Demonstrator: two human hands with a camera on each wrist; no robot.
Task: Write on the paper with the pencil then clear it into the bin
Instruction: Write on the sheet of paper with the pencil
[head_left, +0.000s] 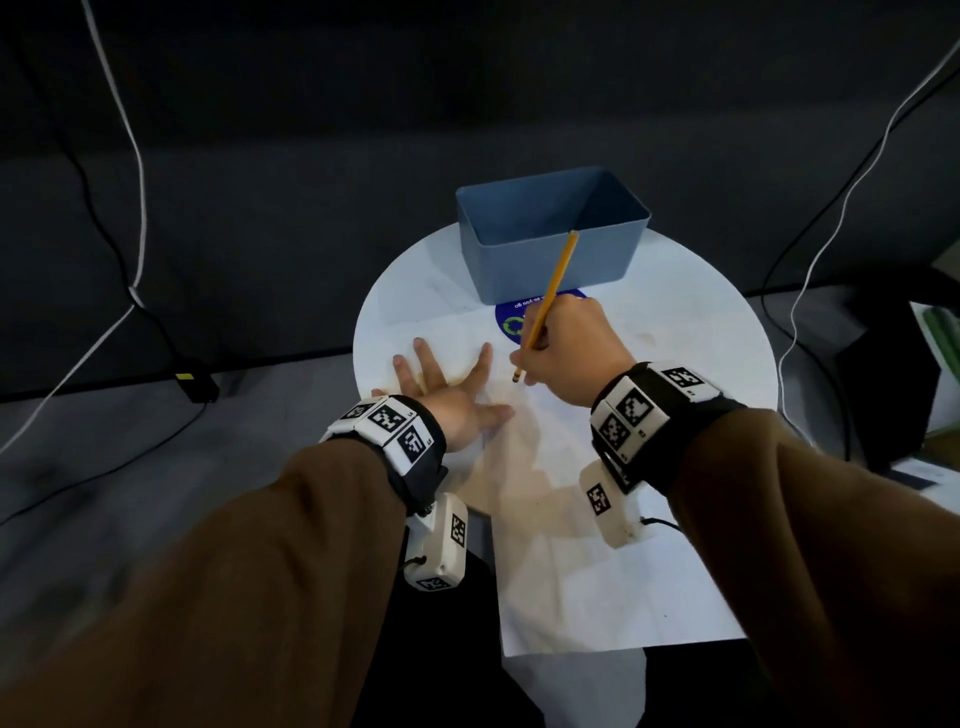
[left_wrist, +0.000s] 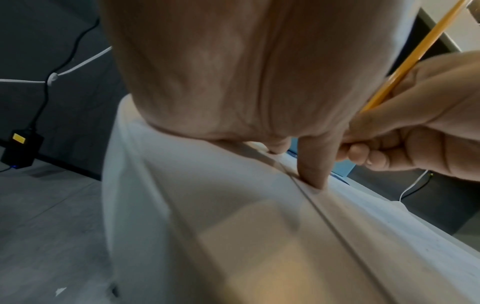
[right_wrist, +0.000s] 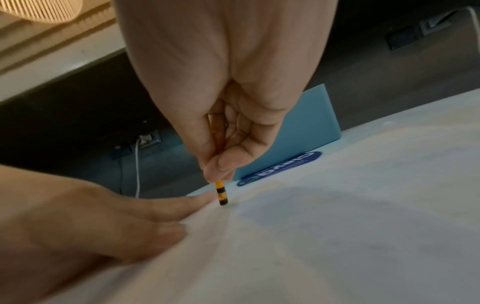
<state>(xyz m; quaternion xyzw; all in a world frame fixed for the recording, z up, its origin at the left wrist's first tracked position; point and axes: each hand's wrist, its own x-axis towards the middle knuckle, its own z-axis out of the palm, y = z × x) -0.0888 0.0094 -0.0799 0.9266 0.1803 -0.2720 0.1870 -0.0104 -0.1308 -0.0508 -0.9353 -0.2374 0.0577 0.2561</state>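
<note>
A white sheet of paper (head_left: 597, 561) lies on the round white table (head_left: 701, 291), its near end hanging over the table's front edge. My left hand (head_left: 447, 384) lies flat on the paper's far left part with fingers spread, pressing it down. My right hand (head_left: 566, 353) grips a yellow pencil (head_left: 553, 291) in a writing hold; its black-banded lower end (right_wrist: 222, 195) touches the paper just beside my left index finger (right_wrist: 182, 207). The pencil's upper end leans toward the blue bin (head_left: 550, 228), which stands open at the table's far side.
A round blue sticker (head_left: 514, 322) sits on the table between the bin and the paper. Black and white cables (head_left: 135, 208) hang at the left, with a black power adapter (head_left: 195, 382) on the floor. More cables and dark objects (head_left: 893, 374) stand at the right.
</note>
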